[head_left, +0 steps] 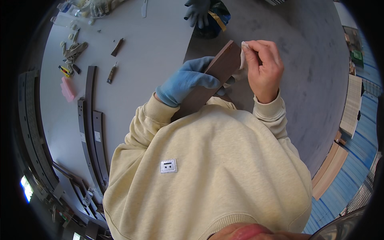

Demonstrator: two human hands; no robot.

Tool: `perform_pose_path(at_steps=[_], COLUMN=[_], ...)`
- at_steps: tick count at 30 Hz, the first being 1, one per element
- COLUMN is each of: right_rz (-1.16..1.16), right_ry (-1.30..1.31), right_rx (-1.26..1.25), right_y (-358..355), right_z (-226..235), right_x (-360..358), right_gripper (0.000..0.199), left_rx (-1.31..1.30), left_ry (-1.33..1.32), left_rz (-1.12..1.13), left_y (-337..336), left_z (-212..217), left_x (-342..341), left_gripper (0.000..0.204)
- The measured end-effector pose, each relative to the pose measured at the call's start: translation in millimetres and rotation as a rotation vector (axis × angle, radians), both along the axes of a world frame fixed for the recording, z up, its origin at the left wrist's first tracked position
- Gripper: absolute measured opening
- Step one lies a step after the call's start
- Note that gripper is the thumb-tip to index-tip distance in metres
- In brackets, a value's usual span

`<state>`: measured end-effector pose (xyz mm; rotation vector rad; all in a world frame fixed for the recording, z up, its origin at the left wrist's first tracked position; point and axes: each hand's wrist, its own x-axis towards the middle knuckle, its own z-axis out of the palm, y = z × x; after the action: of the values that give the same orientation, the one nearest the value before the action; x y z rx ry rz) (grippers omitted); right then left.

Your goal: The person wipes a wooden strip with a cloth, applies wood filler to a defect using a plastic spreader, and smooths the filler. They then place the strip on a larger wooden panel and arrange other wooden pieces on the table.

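Observation:
My left hand (pixel 188 80), in a blue glove, grips a dark brown flat board (pixel 218 70) around its middle and holds it tilted in front of my chest. My right hand (pixel 264 66), bare, pinches a small white cloth (pixel 242 60) against the board's upper right edge. The board's lower end rests near my cream sweatshirt. Another person's grey-gloved hand (pixel 197 12) is at the top, beside a dark round container (pixel 216 20).
A grey table (pixel 152 68) carries several long dark strips (pixel 90 120) at the left, a pink block (pixel 67 89), small brown pieces (pixel 117 47) and scattered small tools at the upper left. Stacked wooden panels (pixel 352 104) lie on the floor at the right.

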<state>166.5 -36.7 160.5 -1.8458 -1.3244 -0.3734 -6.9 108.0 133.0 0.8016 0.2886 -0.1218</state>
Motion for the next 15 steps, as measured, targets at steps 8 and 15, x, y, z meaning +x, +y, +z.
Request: perform_pose_path(at_steps=[8, 15], right_rz=[0.037, 0.118], right_ry=[0.034, 0.04], right_rx=[-0.03, -0.073], right_y=[12, 22], right_z=[6, 12], right_x=[0, 1], right_gripper=[0.009, 0.005], left_rx=[0.019, 0.011], left_ry=[0.011, 0.006], left_rz=[0.016, 0.028], left_y=[0, 0], left_z=[5, -1], left_x=[0, -4], left_gripper=[0.067, 0.065])
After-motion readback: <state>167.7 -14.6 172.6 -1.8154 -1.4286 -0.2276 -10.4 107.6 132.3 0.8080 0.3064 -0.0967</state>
